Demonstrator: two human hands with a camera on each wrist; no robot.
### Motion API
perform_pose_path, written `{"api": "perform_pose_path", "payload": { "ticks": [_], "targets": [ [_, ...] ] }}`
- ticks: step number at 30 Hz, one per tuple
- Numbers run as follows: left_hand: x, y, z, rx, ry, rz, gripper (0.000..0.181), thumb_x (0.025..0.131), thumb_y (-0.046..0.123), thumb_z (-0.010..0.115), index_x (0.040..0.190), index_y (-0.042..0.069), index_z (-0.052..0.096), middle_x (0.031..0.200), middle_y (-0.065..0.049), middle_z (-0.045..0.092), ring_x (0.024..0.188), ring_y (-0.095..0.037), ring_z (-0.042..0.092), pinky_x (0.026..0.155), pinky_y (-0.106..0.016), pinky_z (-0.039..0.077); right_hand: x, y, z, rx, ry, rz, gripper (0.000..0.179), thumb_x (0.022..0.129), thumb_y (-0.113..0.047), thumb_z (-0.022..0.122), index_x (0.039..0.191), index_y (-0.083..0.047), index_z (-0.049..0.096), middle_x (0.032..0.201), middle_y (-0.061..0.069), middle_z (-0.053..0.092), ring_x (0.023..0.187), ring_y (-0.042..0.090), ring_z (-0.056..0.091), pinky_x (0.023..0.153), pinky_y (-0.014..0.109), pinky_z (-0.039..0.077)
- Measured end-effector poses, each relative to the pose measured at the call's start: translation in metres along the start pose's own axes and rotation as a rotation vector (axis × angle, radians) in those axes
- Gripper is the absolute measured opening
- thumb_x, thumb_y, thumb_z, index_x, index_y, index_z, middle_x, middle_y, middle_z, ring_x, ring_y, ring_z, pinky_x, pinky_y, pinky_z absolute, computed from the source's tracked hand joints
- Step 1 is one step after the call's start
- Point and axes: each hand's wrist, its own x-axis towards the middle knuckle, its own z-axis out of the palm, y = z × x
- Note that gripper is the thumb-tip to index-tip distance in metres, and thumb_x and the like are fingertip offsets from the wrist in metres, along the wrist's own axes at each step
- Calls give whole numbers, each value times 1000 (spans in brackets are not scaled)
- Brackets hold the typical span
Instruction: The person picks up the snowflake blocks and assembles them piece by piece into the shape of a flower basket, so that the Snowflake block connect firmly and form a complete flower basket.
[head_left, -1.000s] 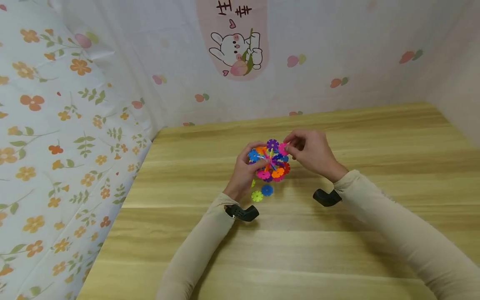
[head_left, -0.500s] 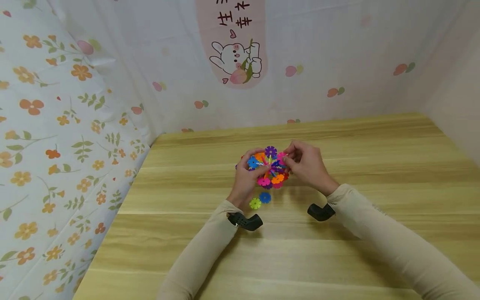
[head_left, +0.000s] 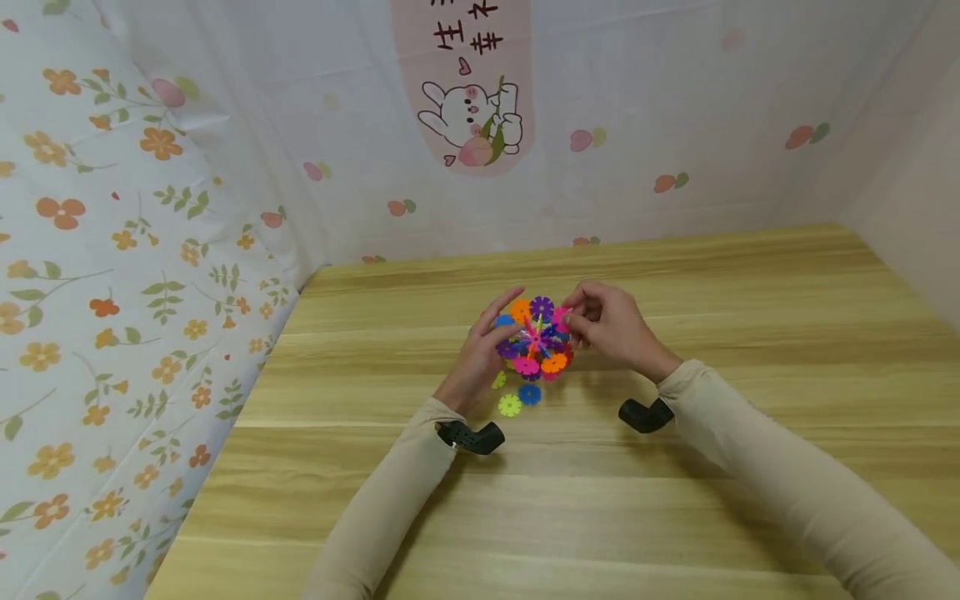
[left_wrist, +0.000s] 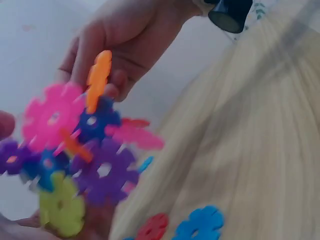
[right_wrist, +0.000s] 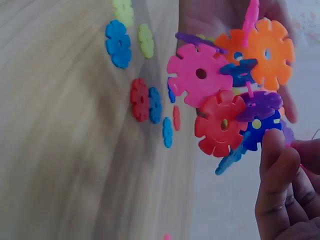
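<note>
Interlocking snowflake discs in many colours form a ball-like cluster (head_left: 536,338) between the two hands. My right hand (head_left: 618,329) pinches a pink disc (head_left: 559,318) at the cluster's right side between thumb and fingers. On the other side my left hand (head_left: 480,350) has its fingers extended, with the thumb near a blue disc. It lies behind the cluster in the right wrist view; whether the palm touches it, I cannot tell. Purple (left_wrist: 105,170), pink (left_wrist: 55,117) and yellow-green (left_wrist: 62,206) discs face the left wrist camera. A red disc (right_wrist: 221,123) faces the right.
Loose discs lie on the wooden table (head_left: 675,500): a blue one (head_left: 529,394) and a yellow-green one (head_left: 510,406) in front of the cluster. Red (right_wrist: 140,100) and further blue discs show in the right wrist view. A patterned cloth (head_left: 637,100) hangs behind the table.
My left hand has loosened: its thumb has drawn back from the cluster's middle and its fingers have straightened, the hand shifting left. The right hand keeps its pinch on the pink disc.
</note>
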Motion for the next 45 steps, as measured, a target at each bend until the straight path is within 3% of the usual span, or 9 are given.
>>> {"api": "perform_pose_path", "payload": {
  "ticks": [5, 10, 13, 18, 24, 31, 35, 41, 45],
  "targets": [
    [-3, 3, -6, 55, -33, -46, 49, 105, 17, 47, 151, 32, 42, 162, -13, 18, 119, -26, 53, 98, -42, 52, 5, -6, 0, -51, -27, -24, 13, 99, -2, 59, 107, 1, 69, 76, 18, 66, 58, 25, 63, 54, 28, 53],
    [-5, 1, -8, 99, -44, -66, 54, 103, 15, 53, 150, 39, 42, 166, -7, 10, 110, -22, 54, 95, -39, 52, 13, -12, 0, -129, -83, -42, 14, 98, -8, 62, 107, -4, 72, 73, 16, 66, 53, 16, 57, 50, 26, 47],
    [-6, -1, -11, 112, -65, -53, 56, 102, 14, 55, 151, 38, 41, 166, -1, 18, 110, -23, 56, 100, -43, 50, 18, -15, -2, -176, -142, -62, 14, 98, -9, 63, 108, -7, 73, 73, 15, 68, 53, 16, 55, 49, 26, 44],
    [-9, -5, -16, 80, -98, -44, 54, 102, 10, 55, 151, 27, 44, 161, -6, 31, 108, -22, 56, 95, -37, 51, 25, -15, -7, -200, -241, -68, 16, 97, -5, 62, 109, -7, 73, 73, 12, 69, 52, 24, 55, 49, 27, 42],
    [-10, -3, -19, 35, -123, -43, 51, 105, 11, 49, 153, 27, 41, 153, -6, 40, 108, -18, 58, 87, -28, 56, 32, -8, -13, -167, -289, 9, 19, 102, -15, 58, 113, -5, 71, 82, 14, 71, 60, 35, 61, 53, 29, 43],
    [-14, 6, -30, -72, -85, 16, 46, 107, 11, 43, 151, 23, 43, 145, -5, 48, 112, -14, 65, 90, -29, 59, 46, 16, -31, -239, -278, 125, 25, 105, -16, 51, 113, 1, 68, 94, 21, 71, 64, 32, 62, 57, 30, 45],
    [-15, 11, -37, -85, -33, 13, 32, 108, 12, 40, 135, 16, 57, 132, -2, 51, 100, -13, 64, 83, -26, 59, 53, 30, -30, -373, -320, 86, 20, 99, -5, 55, 109, 4, 69, 95, 21, 71, 66, 26, 63, 62, 32, 51],
    [-12, 17, -36, -41, 49, -26, 30, 109, 17, 37, 126, 17, 62, 131, -2, 54, 94, -16, 64, 81, -30, 59, 64, 44, -25, -661, -261, 80, 31, 91, -2, 58, 121, 4, 66, 118, 26, 69, 102, 39, 65, 90, 50, 55],
    [-10, 17, -32, -15, 88, -44, 30, 108, 20, 40, 130, 15, 60, 136, 0, 52, 99, -17, 64, 82, -32, 59, 72, 57, -24, -717, -231, 87, 30, 94, -6, 62, 122, 3, 68, 123, 25, 69, 112, 42, 64, 100, 53, 52]
  ]
}}
